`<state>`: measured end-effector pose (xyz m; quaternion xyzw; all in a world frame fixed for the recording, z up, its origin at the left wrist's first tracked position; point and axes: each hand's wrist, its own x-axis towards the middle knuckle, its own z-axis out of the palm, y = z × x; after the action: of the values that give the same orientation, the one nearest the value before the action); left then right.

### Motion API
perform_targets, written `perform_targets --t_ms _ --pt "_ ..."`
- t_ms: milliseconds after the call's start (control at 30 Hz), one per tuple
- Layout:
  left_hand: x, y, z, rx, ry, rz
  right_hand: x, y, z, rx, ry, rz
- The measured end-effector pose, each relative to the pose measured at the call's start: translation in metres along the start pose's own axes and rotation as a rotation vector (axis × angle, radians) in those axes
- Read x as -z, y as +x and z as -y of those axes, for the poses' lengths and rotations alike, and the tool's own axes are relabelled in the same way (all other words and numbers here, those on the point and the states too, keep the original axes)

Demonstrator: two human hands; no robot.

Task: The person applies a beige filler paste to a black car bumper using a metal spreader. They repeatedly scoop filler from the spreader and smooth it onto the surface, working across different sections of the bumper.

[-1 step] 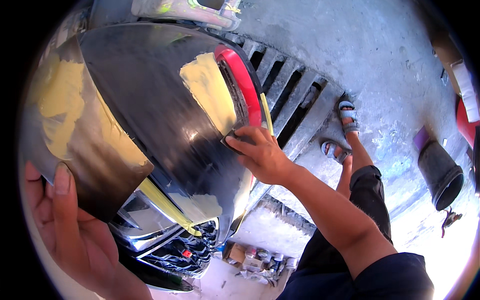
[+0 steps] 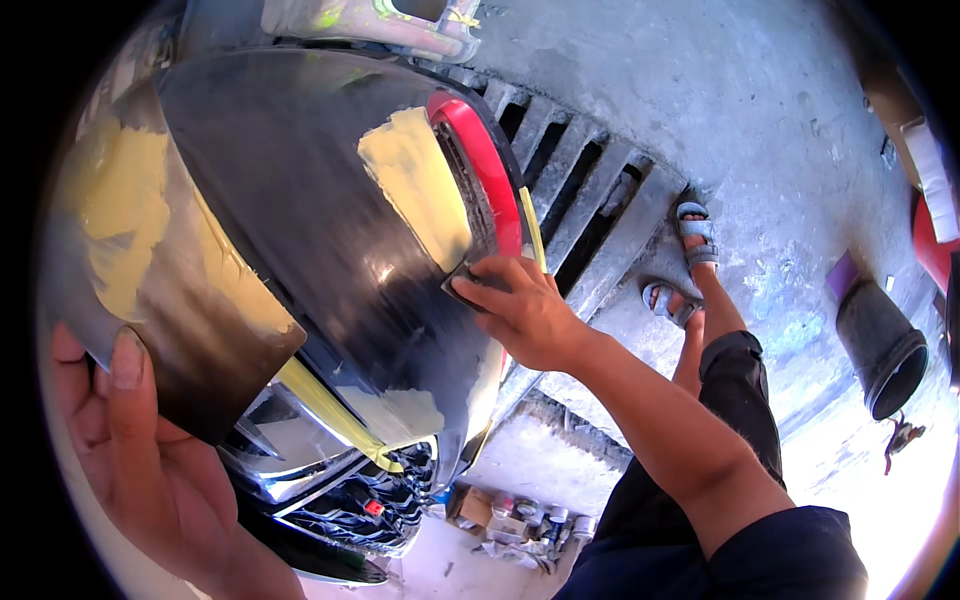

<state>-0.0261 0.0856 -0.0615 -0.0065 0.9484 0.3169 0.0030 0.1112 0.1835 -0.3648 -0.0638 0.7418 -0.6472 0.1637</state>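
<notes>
My left hand (image 2: pixel 165 460) grips the edge of a flat dark mixing board (image 2: pixel 215 375), thumb on top and fingers beneath. Thick yellow filler (image 2: pixel 125 215) is smeared over the board's face. A small dark spreader (image 2: pixel 462 285) is pinched in my right hand (image 2: pixel 535 310); its edge meets the black car body panel (image 2: pixel 330 230) at the lower end of a yellow filler patch (image 2: pixel 418 185). Beside that patch curves a red trim strip (image 2: pixel 482 160). Another, paler patch (image 2: pixel 395 412) lies lower on the panel.
Yellow masking tape (image 2: pixel 330 405) borders the headlight and grille (image 2: pixel 360 510). A slotted drain grate (image 2: pixel 590 185) crosses the concrete floor behind the panel. A dark bucket (image 2: pixel 880 345) lies tipped at right. Cans and boxes (image 2: pixel 520 520) stand below; a pale part (image 2: pixel 370 22) is at the top.
</notes>
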Motion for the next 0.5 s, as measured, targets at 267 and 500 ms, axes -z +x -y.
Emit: perform_targets --t_ms 267,500 --pt "-0.006 -0.002 0.001 0.001 -0.052 -0.055 -0.007 0.016 0.013 -0.193 0.241 -0.147" --pt "-0.004 -0.001 0.001 0.052 -0.013 -0.039 -0.032 0.0 0.037 -0.2 0.124 -0.182"
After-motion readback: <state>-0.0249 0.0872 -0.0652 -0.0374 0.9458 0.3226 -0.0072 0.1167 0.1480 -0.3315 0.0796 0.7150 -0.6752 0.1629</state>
